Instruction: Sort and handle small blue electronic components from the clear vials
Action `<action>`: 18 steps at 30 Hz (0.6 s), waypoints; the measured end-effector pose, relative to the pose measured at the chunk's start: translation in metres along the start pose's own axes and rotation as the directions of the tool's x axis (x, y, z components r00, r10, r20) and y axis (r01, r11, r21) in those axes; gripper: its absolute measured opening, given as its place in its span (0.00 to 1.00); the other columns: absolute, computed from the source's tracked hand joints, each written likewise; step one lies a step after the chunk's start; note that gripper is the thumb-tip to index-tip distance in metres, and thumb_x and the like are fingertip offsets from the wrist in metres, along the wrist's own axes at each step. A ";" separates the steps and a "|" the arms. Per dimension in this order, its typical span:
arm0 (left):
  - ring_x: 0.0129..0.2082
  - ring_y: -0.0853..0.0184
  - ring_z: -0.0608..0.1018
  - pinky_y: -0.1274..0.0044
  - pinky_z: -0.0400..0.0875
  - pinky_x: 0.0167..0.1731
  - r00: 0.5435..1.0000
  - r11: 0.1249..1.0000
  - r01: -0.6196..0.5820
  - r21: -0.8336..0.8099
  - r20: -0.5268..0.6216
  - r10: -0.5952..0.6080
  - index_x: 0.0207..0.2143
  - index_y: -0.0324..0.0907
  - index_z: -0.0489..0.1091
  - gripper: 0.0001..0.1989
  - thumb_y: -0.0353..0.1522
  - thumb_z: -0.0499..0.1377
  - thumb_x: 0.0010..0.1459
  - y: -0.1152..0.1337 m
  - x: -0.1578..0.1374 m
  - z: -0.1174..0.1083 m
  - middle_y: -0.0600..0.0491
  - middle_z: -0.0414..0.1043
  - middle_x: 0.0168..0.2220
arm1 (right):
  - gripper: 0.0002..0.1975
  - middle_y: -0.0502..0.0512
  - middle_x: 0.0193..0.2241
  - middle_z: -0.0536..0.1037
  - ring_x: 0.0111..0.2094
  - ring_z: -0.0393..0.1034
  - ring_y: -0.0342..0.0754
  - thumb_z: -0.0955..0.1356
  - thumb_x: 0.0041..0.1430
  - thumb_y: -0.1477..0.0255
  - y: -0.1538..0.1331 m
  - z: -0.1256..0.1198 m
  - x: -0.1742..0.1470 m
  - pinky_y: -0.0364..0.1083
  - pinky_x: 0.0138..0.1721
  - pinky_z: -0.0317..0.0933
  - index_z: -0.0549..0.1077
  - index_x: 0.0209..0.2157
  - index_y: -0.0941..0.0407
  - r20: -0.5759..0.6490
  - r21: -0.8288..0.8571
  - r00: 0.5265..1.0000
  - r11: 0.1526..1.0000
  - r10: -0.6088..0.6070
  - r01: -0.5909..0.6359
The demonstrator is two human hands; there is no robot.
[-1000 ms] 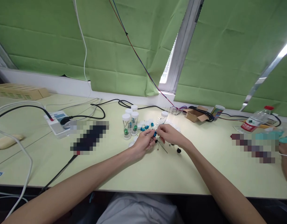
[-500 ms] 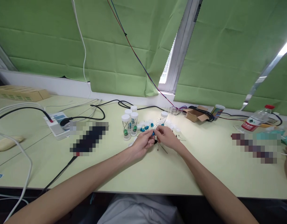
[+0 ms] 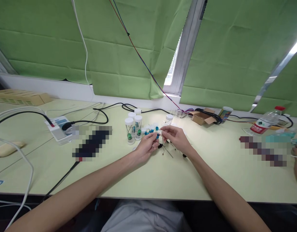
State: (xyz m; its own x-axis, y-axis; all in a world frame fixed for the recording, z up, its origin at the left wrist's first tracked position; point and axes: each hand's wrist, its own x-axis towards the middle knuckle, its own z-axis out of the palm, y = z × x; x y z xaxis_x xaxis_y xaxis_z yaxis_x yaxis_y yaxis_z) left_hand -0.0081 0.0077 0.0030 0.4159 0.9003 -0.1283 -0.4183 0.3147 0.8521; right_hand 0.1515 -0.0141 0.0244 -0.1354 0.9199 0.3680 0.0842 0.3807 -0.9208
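"Pinching something, that left hand (image 3: 146,146)?"

"Yep, small blue piece (image 3: 157,136), right of the capped tubes (image 3: 130,129). Other one, right hand (image 3: 175,137), is just beside it, can't tell if it's gripping."

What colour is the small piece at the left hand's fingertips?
The small piece is blue; it shows best in the head view.

Between the two forearms (image 3: 97,180), the near tabletop (image 3: 163,180) leaves room to pass, as does the stretch right of the right hand (image 3: 174,137) up to the bottle (image 3: 259,125). Upright capped tubes (image 3: 129,130) obstruct the far left of the left hand (image 3: 147,145); a cardboard box (image 3: 200,119) stands in the way at the far right.
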 end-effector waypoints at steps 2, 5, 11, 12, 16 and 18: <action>0.14 0.82 0.58 0.87 0.47 0.11 1.000 1.000 -0.001 0.000 0.000 0.001 0.32 0.38 0.67 0.10 0.34 0.64 0.57 0.000 0.000 0.000 0.59 0.61 0.23 | 0.16 0.50 0.24 0.73 0.23 0.68 0.44 0.71 0.56 0.58 -0.002 0.000 0.000 0.46 0.28 0.66 0.75 0.35 0.57 -0.021 0.048 1.000 0.999 0.009 -0.008; 0.14 0.82 0.58 0.87 0.46 0.11 1.000 1.000 0.005 -0.002 0.006 -0.005 0.33 0.38 0.67 0.10 0.34 0.64 0.57 -0.001 0.000 0.000 0.59 0.60 0.22 | 0.17 0.50 0.23 0.72 0.21 0.66 0.42 0.70 0.56 0.56 -0.004 0.001 0.000 0.44 0.24 0.63 0.75 0.32 0.58 -0.028 0.099 0.999 0.994 0.044 -0.041; 0.14 0.82 0.57 0.87 0.46 0.12 0.999 1.000 -0.011 0.004 0.032 0.011 0.32 0.38 0.66 0.09 0.33 0.64 0.57 -0.001 0.001 0.000 0.59 0.60 0.23 | 0.15 0.49 0.23 0.73 0.23 0.67 0.43 0.73 0.54 0.59 -0.003 0.003 -0.002 0.44 0.27 0.63 0.76 0.34 0.58 0.044 0.196 0.996 0.977 0.076 -0.083; 0.15 0.82 0.57 0.87 0.46 0.12 1.000 1.000 -0.008 0.007 0.030 0.008 0.32 0.38 0.66 0.09 0.33 0.64 0.57 -0.001 0.001 0.000 0.59 0.60 0.23 | 0.15 0.50 0.22 0.73 0.22 0.67 0.43 0.73 0.54 0.59 -0.003 0.003 -0.002 0.44 0.26 0.63 0.76 0.34 0.58 0.038 0.191 0.996 0.978 0.082 -0.088; 0.14 0.82 0.57 0.87 0.46 0.12 1.000 1.000 0.005 0.013 0.014 -0.005 0.32 0.38 0.67 0.10 0.34 0.64 0.57 -0.002 0.000 0.000 0.60 0.59 0.22 | 0.17 0.50 0.22 0.72 0.20 0.65 0.42 0.72 0.54 0.57 -0.005 0.003 -0.002 0.43 0.20 0.60 0.75 0.30 0.57 -0.001 0.148 0.995 0.984 0.100 -0.099; 0.14 0.82 0.57 0.86 0.46 0.12 1.000 1.000 0.006 0.017 0.016 -0.006 0.32 0.38 0.67 0.10 0.35 0.65 0.56 -0.003 0.001 0.000 0.60 0.59 0.22 | 0.17 0.49 0.21 0.71 0.19 0.65 0.42 0.72 0.55 0.56 -0.004 0.004 -0.002 0.43 0.19 0.59 0.75 0.30 0.57 0.003 0.144 0.994 0.984 0.109 -0.109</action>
State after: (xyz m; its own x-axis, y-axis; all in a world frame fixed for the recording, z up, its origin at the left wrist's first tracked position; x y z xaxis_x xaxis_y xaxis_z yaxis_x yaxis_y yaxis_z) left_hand -0.0070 0.0078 0.0003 0.4316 0.8934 -0.1250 -0.4024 0.3147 0.8597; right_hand 0.1478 -0.0177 0.0273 -0.1279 0.9558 0.2646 -0.0446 0.2610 -0.9643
